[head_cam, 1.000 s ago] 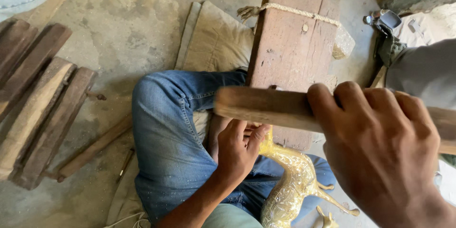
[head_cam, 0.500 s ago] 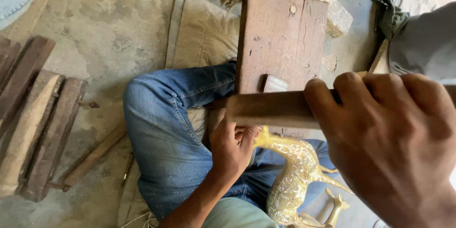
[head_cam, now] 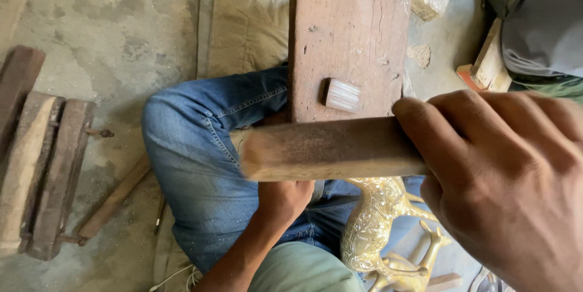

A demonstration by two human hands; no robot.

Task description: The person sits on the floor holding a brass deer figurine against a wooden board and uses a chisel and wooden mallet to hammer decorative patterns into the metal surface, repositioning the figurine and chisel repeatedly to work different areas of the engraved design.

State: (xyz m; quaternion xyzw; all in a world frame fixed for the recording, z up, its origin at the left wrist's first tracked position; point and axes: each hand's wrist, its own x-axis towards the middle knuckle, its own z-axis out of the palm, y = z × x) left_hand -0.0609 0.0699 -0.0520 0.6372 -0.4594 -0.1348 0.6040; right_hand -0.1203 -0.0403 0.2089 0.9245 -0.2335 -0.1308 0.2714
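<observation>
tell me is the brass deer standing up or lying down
Lying down. The brass deer rests on its side across the person's lap, legs pointing sideways, below the wooden stick gripped in the right hand.

A floor-level craft workshop, probably a metalworker's, is showing here: a person is sitting cross-legged on a rough concrete floor (head_cam: pixel 103 30), with a worn wooden work block (head_cam: pixel 349 37), weathered wooden planks (head_cam: pixel 42 164) and an engraved brass deer figure (head_cam: pixel 373 225) lying about.

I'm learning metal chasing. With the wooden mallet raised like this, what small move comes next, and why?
Probably a short downward tap: the right hand holds the wooden mallet raised above the left hand, which rests against the brass deer figure on the lap.
</observation>
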